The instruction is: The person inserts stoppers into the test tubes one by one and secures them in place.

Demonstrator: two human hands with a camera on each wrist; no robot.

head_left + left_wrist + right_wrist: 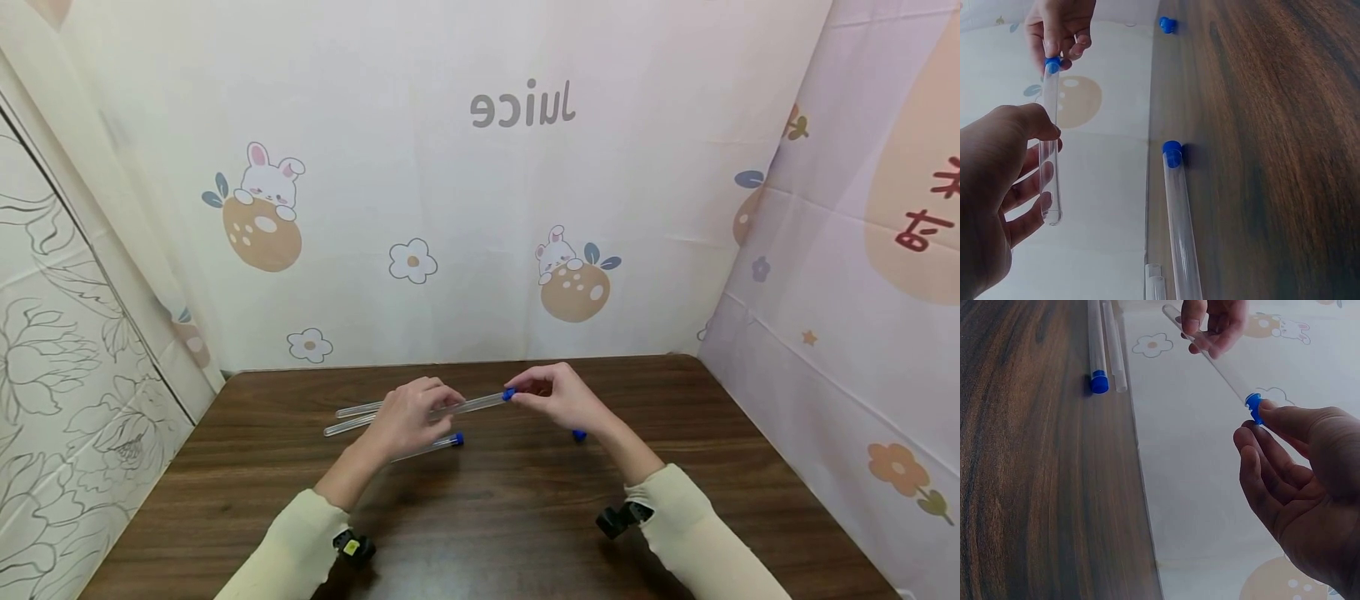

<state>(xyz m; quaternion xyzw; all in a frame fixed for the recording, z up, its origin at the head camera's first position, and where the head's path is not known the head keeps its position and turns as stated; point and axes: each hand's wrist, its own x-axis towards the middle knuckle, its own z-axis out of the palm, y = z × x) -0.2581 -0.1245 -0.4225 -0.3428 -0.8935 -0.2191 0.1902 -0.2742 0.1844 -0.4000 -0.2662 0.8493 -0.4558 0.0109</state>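
Fingers and thumb of my left hand [412, 417] hold a clear test tube [480, 403] at a slant above the table, its rounded bottom toward the left in the head view. At its upper right end, my right hand [561, 398] pinches a blue stopper [1254, 407] between thumb and fingertips. The stopper sits at the tube's mouth, partly covered by the fingers. Below the left hand lies another test tube [1182, 231], closed by a blue stopper [1172, 150]. Two more clear tubes [356, 410] lie behind the left hand, partly hidden by it.
One loose blue stopper [579, 435] lies on the brown wooden table [480, 517], near the right forearm. A printed white curtain [420, 183] hangs along the table's back edge, and another [840, 333] hangs on the right. Black wrist cameras [622, 520] are strapped to both wrists.
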